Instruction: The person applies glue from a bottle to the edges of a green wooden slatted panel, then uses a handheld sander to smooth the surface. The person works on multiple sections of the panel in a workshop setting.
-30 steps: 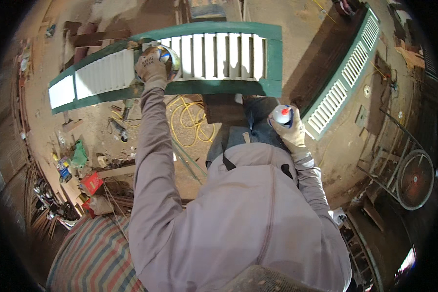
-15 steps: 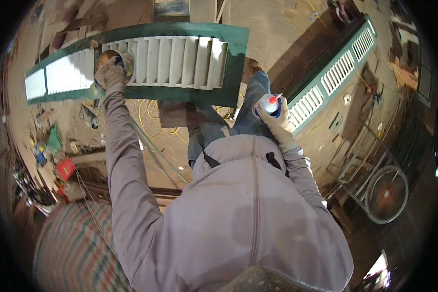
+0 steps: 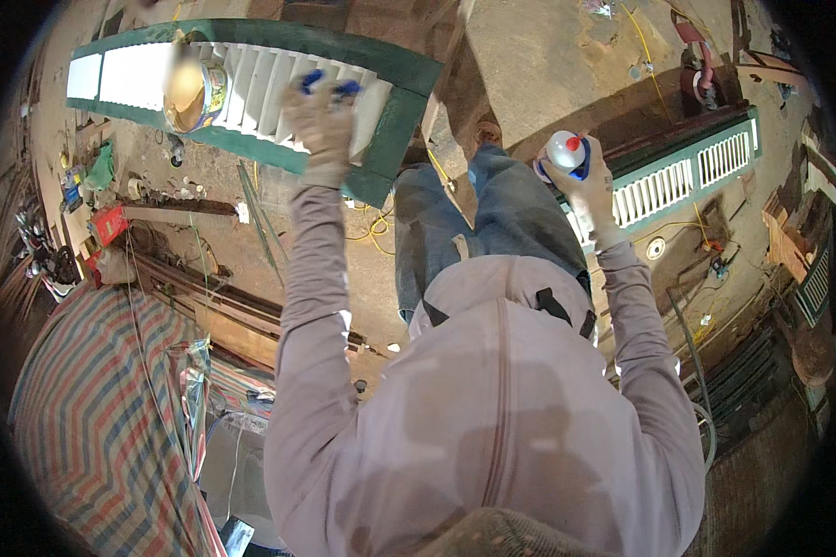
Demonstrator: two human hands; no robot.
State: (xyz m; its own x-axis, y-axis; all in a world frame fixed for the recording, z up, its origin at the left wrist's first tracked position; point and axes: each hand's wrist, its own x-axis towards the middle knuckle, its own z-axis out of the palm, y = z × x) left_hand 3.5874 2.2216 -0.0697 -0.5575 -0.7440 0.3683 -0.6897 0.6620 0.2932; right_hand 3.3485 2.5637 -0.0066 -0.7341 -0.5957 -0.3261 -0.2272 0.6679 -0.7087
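Note:
My right hand (image 3: 585, 181), in a pale glove, grips a squeeze bottle (image 3: 565, 148) with a white top and a red tip, held above my thigh. Blue shows around the bottle, probably the glove's fingers. My left hand (image 3: 320, 130), blurred by motion, hovers over a green-framed shutter (image 3: 387, 148) with white slats. Its blue fingertips are spread apart, with nothing visible between them. An open can (image 3: 215, 93) with a colourful label and a tan inside sits on the slats to the left of that hand.
A second green-framed louvred shutter (image 3: 664, 197) lies at the right beside dark wood. Yellow cord (image 3: 373, 227) trails over the floor. At left are a red box (image 3: 109, 225) and a striped sheet (image 3: 93, 390). Wood pieces (image 3: 782, 239) lie far right.
My left hand has left the can and moved right across the slats. My right hand still holds the bottle, now farther right and higher in view. The whole view has shifted.

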